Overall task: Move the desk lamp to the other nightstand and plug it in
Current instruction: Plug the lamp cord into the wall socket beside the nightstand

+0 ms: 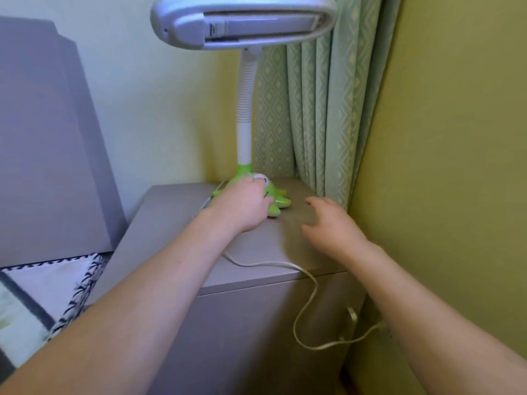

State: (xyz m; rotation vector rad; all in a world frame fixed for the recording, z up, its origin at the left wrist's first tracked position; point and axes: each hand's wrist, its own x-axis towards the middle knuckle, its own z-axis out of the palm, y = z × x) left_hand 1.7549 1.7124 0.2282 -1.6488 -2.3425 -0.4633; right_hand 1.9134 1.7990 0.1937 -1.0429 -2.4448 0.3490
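A desk lamp stands on the grey nightstand (pixel 171 212): white oval head (pixel 242 21) at the top, ribbed white neck (pixel 246 92), green frog-shaped base (pixel 281 202). My left hand (pixel 242 206) lies on the base, fingers curled over its white button area. My right hand (pixel 330 226) hovers just right of the base, fingers spread, holding nothing. The lamp's white cord (pixel 302 306) runs from under my left wrist across the nightstand top, over its front edge, and loops down to the right; its plug end is hidden behind my right forearm.
A grey padded headboard (pixel 42 138) and patterned bedding (pixel 42 292) lie to the left. A green patterned curtain (pixel 319 95) hangs behind the nightstand. A yellow-green wall (pixel 442 166) closes in tight on the right. The nightstand drawer has a metal handle (pixel 352 313).
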